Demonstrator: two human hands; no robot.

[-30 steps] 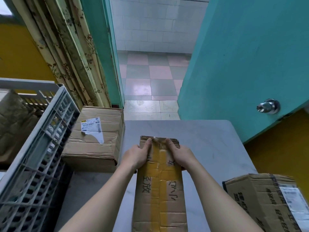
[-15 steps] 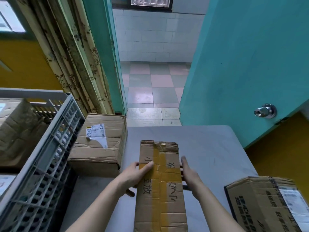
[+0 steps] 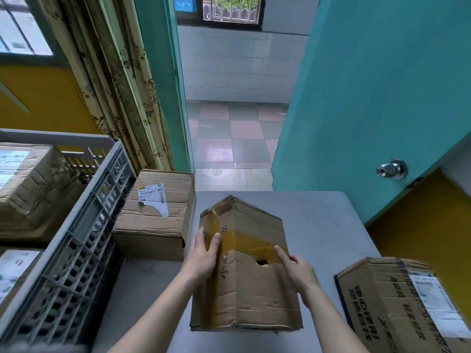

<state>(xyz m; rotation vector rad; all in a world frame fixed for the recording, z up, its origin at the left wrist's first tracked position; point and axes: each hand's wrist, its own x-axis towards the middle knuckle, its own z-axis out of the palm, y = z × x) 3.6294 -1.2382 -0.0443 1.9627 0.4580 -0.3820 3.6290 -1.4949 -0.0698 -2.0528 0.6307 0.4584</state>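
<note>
A worn cardboard box (image 3: 254,296) with yellow-brown tape and handwritten marks stands tilted on the grey table (image 3: 318,225), one corner edge turned toward me. My left hand (image 3: 204,253) lies against its taped left face, fingers straight and pointing up. My right hand (image 3: 295,271) presses flat on the right face beside a small torn hole. The box is held between the two palms.
A grey slatted plastic crate (image 3: 84,238) with parcels inside stands at the left. A labelled carton (image 3: 158,225) sits beside it at the table's left edge. Another printed carton (image 3: 397,301) lies at the right. A teal door (image 3: 369,98) with a metal knob (image 3: 392,169) stands open ahead.
The box lay flat and lengthwise on the table; now it is turned and raised onto an edge. Both hands slid back from its far end to its sides.
</note>
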